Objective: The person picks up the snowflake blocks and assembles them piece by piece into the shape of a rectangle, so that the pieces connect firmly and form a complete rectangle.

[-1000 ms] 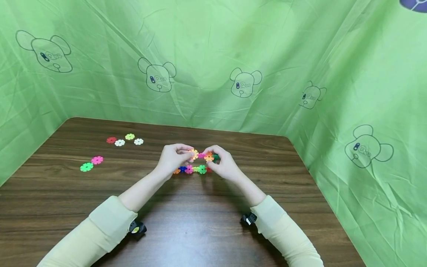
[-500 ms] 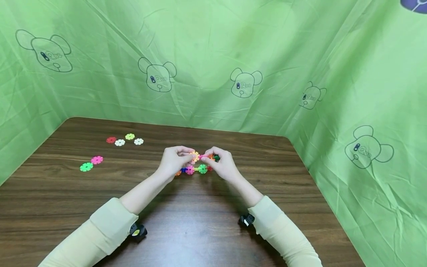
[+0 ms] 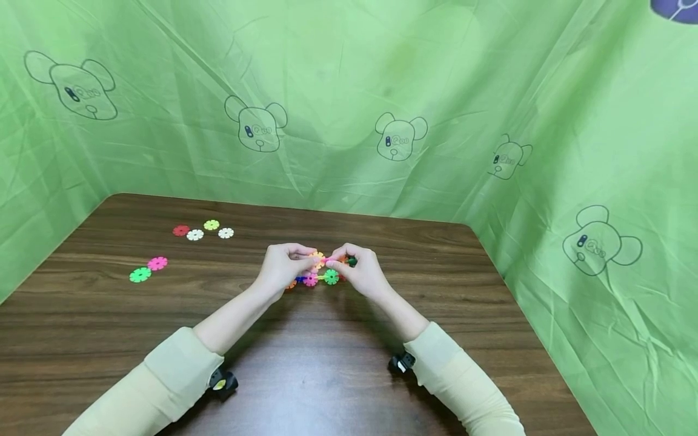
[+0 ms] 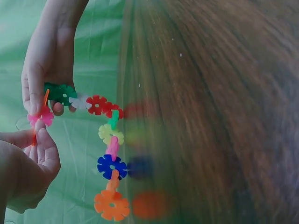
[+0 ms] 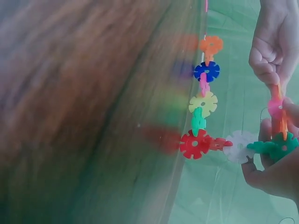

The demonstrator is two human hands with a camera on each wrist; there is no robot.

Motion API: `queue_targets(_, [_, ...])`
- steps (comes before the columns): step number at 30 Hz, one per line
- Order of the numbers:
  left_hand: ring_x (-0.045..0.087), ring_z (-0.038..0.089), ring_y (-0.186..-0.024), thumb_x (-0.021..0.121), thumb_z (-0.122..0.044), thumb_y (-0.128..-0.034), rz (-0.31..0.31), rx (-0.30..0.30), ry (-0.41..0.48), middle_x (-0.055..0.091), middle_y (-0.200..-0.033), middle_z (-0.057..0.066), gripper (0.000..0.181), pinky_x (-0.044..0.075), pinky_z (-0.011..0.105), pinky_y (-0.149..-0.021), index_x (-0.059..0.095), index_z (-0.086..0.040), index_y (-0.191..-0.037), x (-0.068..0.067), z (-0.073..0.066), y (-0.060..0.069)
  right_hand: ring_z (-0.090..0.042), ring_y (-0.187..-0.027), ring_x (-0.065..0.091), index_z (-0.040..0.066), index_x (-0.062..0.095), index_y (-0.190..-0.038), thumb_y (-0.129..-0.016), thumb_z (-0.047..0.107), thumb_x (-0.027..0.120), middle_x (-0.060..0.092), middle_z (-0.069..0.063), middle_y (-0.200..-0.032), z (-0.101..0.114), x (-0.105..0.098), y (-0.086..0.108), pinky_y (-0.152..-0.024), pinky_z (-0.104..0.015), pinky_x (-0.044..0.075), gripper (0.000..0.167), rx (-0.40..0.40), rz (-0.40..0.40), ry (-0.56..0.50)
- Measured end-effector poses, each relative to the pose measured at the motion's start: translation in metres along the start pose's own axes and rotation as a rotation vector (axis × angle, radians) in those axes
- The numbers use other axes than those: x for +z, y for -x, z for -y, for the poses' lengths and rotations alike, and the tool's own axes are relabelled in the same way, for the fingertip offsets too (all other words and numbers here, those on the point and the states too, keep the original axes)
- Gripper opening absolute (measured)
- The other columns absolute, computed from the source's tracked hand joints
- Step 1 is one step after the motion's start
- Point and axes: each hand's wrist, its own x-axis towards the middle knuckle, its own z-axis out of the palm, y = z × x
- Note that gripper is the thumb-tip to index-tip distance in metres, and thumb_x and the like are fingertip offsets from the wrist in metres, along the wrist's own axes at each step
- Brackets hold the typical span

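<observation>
My left hand [image 3: 282,267] pinches a light orange snowflake disc [image 3: 317,258] between thumb and fingers. Right beside it, my right hand [image 3: 361,270] pinches a pink snowflake disc [image 4: 46,117] that meets the orange one; how deep their slots sit is hidden by fingertips. From the right hand a joined chain runs on through a dark green disc [image 4: 61,93], a white disc [image 5: 238,146] and a red disc [image 5: 194,144]. It turns along the tabletop past a yellow disc [image 5: 203,103] and a blue disc [image 4: 111,167] to an orange end disc [image 4: 112,205].
Loose discs lie on the wooden table [image 3: 305,375] to the left: a green disc [image 3: 140,275] beside a pink one, and farther back a red disc [image 3: 181,231], a yellow one and two white ones. Green cloth [image 3: 327,175] walls enclose the table's back and sides.
My right thumb has shifted left from an orange disc in the chain to the pink one, closer to my left hand. Both hands have come slightly lower, nearer the chain's front row.
</observation>
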Motion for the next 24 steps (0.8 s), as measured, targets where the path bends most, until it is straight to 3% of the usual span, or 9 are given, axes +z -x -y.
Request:
queue_targets(4, [0.069,0.022,-0.072,0.070,-0.008,-0.0846,0.027,0.014,-0.120,0.071,-0.085,0.014,0.023,0.057,0.040,-0.071,0.067,0.003,-0.104,-0.004,-0.003,0.000,-0.008,-0.069,0.059,0.016,0.070,-0.083,-0.083,0.024,0.073,0.070,0.003,-0.081,0.004,-0.003,-0.001,-0.060,-0.024,0.049,0.009,0.013,0.021,0.034])
queue_targets(10, [0.068,0.028,-0.081,0.069,-0.020,-0.0871,0.132,0.067,-0.242,0.070,-0.095,0.015,0.034,0.056,0.044,-0.074,0.063,0.001,-0.113,-0.018,-0.010,0.001,-0.010,-0.062,0.058,0.018,0.071,-0.085,-0.083,0.028,0.073,0.071,0.004,-0.080,0.005,-0.011,-0.002,-0.056,-0.024,0.048,0.011,0.033,0.043,0.042])
queue_targets(17, [0.065,0.020,-0.094,0.071,-0.029,-0.0847,0.183,0.214,-0.523,0.070,-0.100,0.003,0.033,0.052,0.039,-0.083,0.065,-0.013,-0.113,-0.050,-0.021,0.006,-0.035,-0.073,0.066,0.016,0.071,-0.089,-0.085,0.026,0.071,0.072,-0.003,-0.082,0.000,-0.018,-0.004,-0.058,-0.027,0.053,0.011,0.075,0.114,-0.054])
queue_targets(24, [0.063,0.016,-0.097,0.068,-0.036,-0.0862,0.186,0.319,-0.632,0.069,-0.102,-0.002,0.033,0.048,0.042,-0.090,0.064,-0.018,-0.114,-0.086,-0.030,0.011,-0.038,-0.076,0.066,0.017,0.071,-0.094,-0.086,0.026,0.070,0.072,-0.007,-0.087,-0.003,-0.021,-0.007,-0.058,-0.029,0.054,0.012,0.077,0.160,-0.068])
